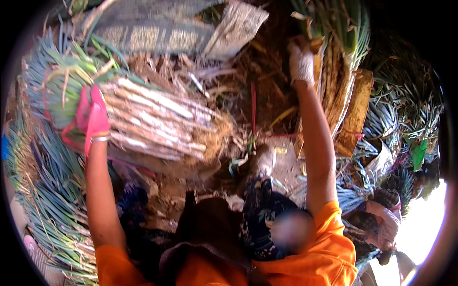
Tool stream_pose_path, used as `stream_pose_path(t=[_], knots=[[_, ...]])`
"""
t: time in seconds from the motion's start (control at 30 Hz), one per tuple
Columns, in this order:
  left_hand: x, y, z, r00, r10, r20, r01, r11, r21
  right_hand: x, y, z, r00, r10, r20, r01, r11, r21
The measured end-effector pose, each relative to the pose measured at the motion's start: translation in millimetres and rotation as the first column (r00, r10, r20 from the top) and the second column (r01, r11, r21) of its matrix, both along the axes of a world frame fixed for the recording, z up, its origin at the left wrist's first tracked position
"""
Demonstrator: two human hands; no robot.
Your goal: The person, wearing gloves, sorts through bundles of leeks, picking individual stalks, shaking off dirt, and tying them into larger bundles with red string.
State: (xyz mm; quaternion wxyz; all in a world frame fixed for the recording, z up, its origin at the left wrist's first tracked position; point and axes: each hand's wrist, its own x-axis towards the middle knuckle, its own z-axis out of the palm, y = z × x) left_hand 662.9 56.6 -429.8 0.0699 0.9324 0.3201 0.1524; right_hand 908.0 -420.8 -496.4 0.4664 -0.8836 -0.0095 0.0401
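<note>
My left hand (pixel 94 112), in a bright pink glove, is closed at the leafy end of a large bundle of green onions (pixel 157 119). Pink strapping hangs by that glove and circles the leaves. The bundle's white stalks and brown roots point right. My right hand (pixel 301 62) wears a pale, soiled glove and reaches far forward. It is beside a second bunch of green onions (pixel 336 71) that lies lengthwise against wooden boards (pixel 354 114), leaves away from me. Blur hides its fingers, so I cannot tell whether they grip anything.
Loose green onions (pixel 52 200) are heaped along the left, with more piles (pixel 405 95) at the right. A pink strap (pixel 253 107) lies across the littered ground. At the far side is a grey sheet (pixel 152 35) with a torn board (pixel 237 29). Another person (pixel 381 219) is at the lower right.
</note>
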Motion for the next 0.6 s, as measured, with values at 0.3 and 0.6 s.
stream_pose_path(t=[0.3, 0.6], knots=[[-0.7, 19.4, -5.8, 0.972, -0.230, -0.038, 0.229, 0.973, -0.037, 2.3, -10.6, -7.8, 0.990, 0.128, -0.056, -0.136, 0.976, -0.171], [-0.1, 12.1, -12.4, 0.997, -0.051, -0.051, 0.021, 0.881, -0.473, -23.3, -7.3, -40.2, 0.960, 0.070, -0.273, -0.216, 0.804, -0.554]])
